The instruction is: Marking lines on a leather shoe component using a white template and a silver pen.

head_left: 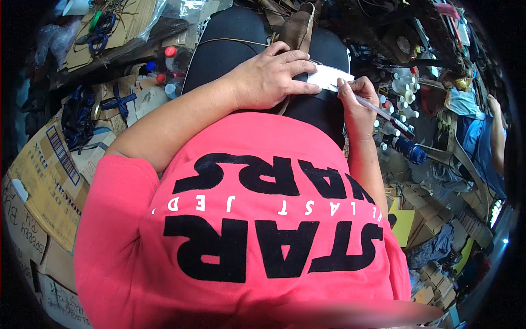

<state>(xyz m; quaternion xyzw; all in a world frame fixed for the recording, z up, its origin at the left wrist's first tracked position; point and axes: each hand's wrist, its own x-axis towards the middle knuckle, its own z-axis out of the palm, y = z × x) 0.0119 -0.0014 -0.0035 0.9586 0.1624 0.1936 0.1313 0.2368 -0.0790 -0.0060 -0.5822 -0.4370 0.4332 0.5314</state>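
Note:
My right hand (357, 101) is closed round a pen (386, 112) with a clear barrel and a dark end, its tip at a small white card or slip of paper (331, 75) across my thigh. Stretched fingers of my left hand (268, 79) lie flat over the left end of the white piece. Just past that hand stands a brown leather-like piece (296, 32), its lower part hidden behind the fingers. A thin cord (238, 40) runs over my dark-clad left leg (233, 27) towards it.
Cardboard boxes (46, 170) are stacked at the left, near blue-handled scissors (101, 35) on flat cardboard. Bottles with red and blue caps (178, 60) stand left of my legs. Several small bottles (402, 90) crowd the right. Another person's arm (497, 137) shows at the far right.

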